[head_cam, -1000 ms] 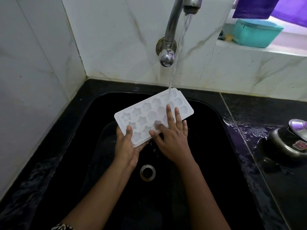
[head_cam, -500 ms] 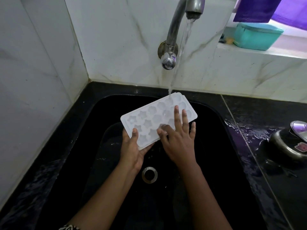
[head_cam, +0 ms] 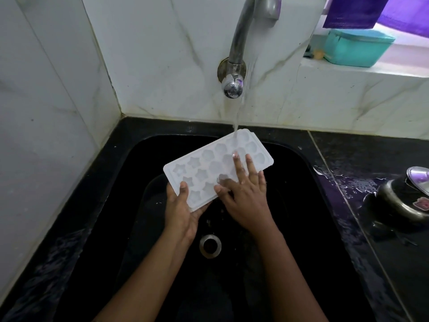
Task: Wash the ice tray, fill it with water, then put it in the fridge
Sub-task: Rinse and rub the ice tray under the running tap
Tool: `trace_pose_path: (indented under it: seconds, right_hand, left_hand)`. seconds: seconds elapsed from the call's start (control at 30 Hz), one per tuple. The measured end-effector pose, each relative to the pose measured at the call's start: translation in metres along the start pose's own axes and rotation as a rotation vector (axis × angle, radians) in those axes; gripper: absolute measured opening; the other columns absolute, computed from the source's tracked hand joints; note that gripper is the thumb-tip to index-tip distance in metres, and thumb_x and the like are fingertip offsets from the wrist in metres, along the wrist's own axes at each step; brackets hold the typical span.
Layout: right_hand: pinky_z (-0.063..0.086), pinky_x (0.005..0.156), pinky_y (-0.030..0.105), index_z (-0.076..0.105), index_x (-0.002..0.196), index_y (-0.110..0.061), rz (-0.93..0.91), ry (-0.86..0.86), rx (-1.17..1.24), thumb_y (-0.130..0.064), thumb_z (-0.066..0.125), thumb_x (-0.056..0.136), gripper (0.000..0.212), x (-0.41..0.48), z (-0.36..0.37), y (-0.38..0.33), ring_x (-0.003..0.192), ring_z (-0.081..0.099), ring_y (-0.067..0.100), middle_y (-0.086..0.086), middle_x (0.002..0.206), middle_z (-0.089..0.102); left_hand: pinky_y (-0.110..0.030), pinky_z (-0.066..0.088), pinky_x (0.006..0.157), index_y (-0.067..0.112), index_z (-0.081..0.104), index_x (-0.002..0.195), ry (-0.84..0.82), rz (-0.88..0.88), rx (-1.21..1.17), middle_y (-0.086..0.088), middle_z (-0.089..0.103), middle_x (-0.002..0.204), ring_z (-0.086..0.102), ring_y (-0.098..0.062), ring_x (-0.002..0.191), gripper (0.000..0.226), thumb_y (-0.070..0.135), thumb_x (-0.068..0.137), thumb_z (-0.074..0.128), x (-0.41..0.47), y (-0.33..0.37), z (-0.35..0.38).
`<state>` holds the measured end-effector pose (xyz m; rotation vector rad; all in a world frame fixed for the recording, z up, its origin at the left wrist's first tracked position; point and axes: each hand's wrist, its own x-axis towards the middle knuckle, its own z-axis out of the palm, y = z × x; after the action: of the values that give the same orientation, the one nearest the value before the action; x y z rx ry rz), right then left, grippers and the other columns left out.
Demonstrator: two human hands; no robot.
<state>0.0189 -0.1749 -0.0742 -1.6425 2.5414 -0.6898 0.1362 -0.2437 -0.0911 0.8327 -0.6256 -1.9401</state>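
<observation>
White marble tiles back a black sink (head_cam: 130, 173) where water (head_cam: 237, 117) from the tap (head_cam: 241, 31) hits the ice tray's (head_cam: 209, 163) far end; the left hand (head_cam: 180, 211) grips its near corner, the right hand (head_cam: 243, 194) lies flat, fingers spread, on its moulds

Both bare forearms reach forward side by side, the left forearm (head_cam: 144, 280) angling inward towards the right forearm (head_cam: 287, 280). The left hand (head_cam: 180, 212) is turned palm up and grips the near corner of the ice tray (head_cam: 209, 163): its thumb (head_cam: 183, 185) lies on top and its other fingers are hidden beneath. Just beside it, the right hand (head_cam: 246, 198) lies palm down on the tray's top, its fingers (head_cam: 239, 166) straight and slightly spread, pointing away from the body, its thumb stretched out towards the left hand. The two hands are close but not touching.
</observation>
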Motion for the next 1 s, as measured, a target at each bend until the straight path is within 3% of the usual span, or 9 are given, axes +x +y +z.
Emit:
trace_pose_path:
  seconds: [0.13, 0.23, 0.37, 0.43, 0.53, 0.6, 0.7, 0.83, 1.0]
  right_hand:
    - [-0.008, 0.113, 0.046, 0.069, 0.102, -0.032, 0.100, 0.176, -0.023, -0.061, 0.021, 0.089, 0.057, -0.002, -0.001, -0.001, 0.142, -0.019, 0.011, -0.006, 0.157, -0.007]
    - [-0.011, 0.113, 0.045, 0.064, 0.107, -0.028, 0.054, 0.082, -0.014, -0.065, 0.019, 0.085, 0.062, -0.004, 0.005, -0.008, 0.140, -0.028, 0.009, -0.009, 0.154, -0.017]
    - [-0.007, 0.116, 0.048, 0.069, 0.098, -0.028, 0.083, 0.091, -0.019, -0.066, 0.017, 0.085, 0.065, -0.004, -0.001, 0.002, 0.140, -0.024, 0.008, -0.009, 0.157, -0.009]
    - [-0.010, 0.113, 0.047, 0.066, 0.106, -0.029, 0.091, 0.139, -0.055, -0.064, 0.017, 0.086, 0.063, -0.005, -0.001, 0.000, 0.141, -0.023, 0.009, -0.008, 0.156, -0.011]
    - [-0.012, 0.112, 0.044, 0.057, 0.122, -0.030, 0.020, 0.010, -0.050, -0.068, 0.015, 0.081, 0.070, -0.006, 0.003, -0.003, 0.139, -0.028, 0.008, -0.012, 0.153, -0.018]
    - [-0.006, 0.114, 0.045, 0.064, 0.110, -0.028, 0.010, 0.007, 0.015, -0.069, 0.016, 0.081, 0.070, -0.003, 0.001, 0.001, 0.142, -0.021, 0.008, -0.011, 0.156, -0.009]
    - [0.004, 0.114, 0.043, 0.069, 0.090, -0.024, 0.119, 0.218, 0.107, -0.062, 0.024, 0.085, 0.060, -0.002, -0.007, 0.005, 0.146, 0.003, 0.014, -0.003, 0.157, 0.018]
    - [0.015, 0.110, 0.043, 0.068, 0.094, -0.024, 0.119, 0.359, 0.155, -0.053, 0.035, 0.088, 0.044, 0.000, -0.012, 0.011, 0.145, 0.014, 0.018, 0.001, 0.154, 0.028]
    - [0.016, 0.110, 0.050, 0.064, 0.109, -0.026, 0.022, 0.289, 0.119, -0.047, 0.037, 0.086, 0.042, 0.005, -0.012, 0.000, 0.144, 0.003, 0.014, 0.000, 0.157, 0.018]
  left_hand:
    - [-0.047, 0.058, 0.076, 0.031, 0.047, 0.130, -0.047, -0.019, 0.029, -0.003, 0.068, 0.119, 0.070, -0.024, 0.101, 0.030, 0.020, 0.102, 0.042, -0.004, -0.004, 0.005]
    - [-0.050, 0.057, 0.077, 0.030, 0.048, 0.129, -0.042, -0.019, 0.000, -0.005, 0.069, 0.118, 0.069, -0.026, 0.103, 0.029, 0.018, 0.103, 0.041, -0.002, -0.005, 0.003]
    - [-0.050, 0.057, 0.080, 0.029, 0.046, 0.133, -0.034, -0.023, 0.017, -0.003, 0.067, 0.119, 0.070, -0.025, 0.101, 0.033, 0.019, 0.102, 0.042, -0.003, -0.006, 0.003]
    - [-0.049, 0.058, 0.079, 0.029, 0.046, 0.132, -0.041, -0.039, 0.015, -0.003, 0.067, 0.119, 0.070, -0.024, 0.100, 0.032, 0.019, 0.102, 0.042, -0.005, -0.007, 0.005]
    - [-0.051, 0.057, 0.079, 0.027, 0.044, 0.135, -0.017, -0.022, 0.004, -0.005, 0.066, 0.121, 0.070, -0.024, 0.101, 0.033, 0.020, 0.102, 0.042, -0.003, -0.004, 0.003]
    - [-0.048, 0.058, 0.076, 0.027, 0.044, 0.135, 0.006, -0.029, 0.007, -0.004, 0.067, 0.119, 0.071, -0.021, 0.096, 0.033, 0.020, 0.103, 0.042, -0.003, -0.004, 0.002]
    - [-0.043, 0.059, 0.070, 0.029, 0.045, 0.134, -0.031, -0.051, 0.042, -0.002, 0.068, 0.116, 0.071, -0.022, 0.096, 0.033, 0.021, 0.102, 0.042, -0.009, -0.007, 0.008]
    - [-0.045, 0.058, 0.073, 0.030, 0.045, 0.136, -0.086, -0.085, 0.037, -0.003, 0.066, 0.123, 0.069, -0.024, 0.102, 0.035, 0.020, 0.102, 0.043, -0.012, -0.007, 0.016]
    - [-0.043, 0.058, 0.067, 0.033, 0.047, 0.135, -0.088, -0.146, 0.056, -0.002, 0.068, 0.118, 0.070, -0.023, 0.098, 0.037, 0.018, 0.102, 0.043, -0.013, -0.010, 0.027]
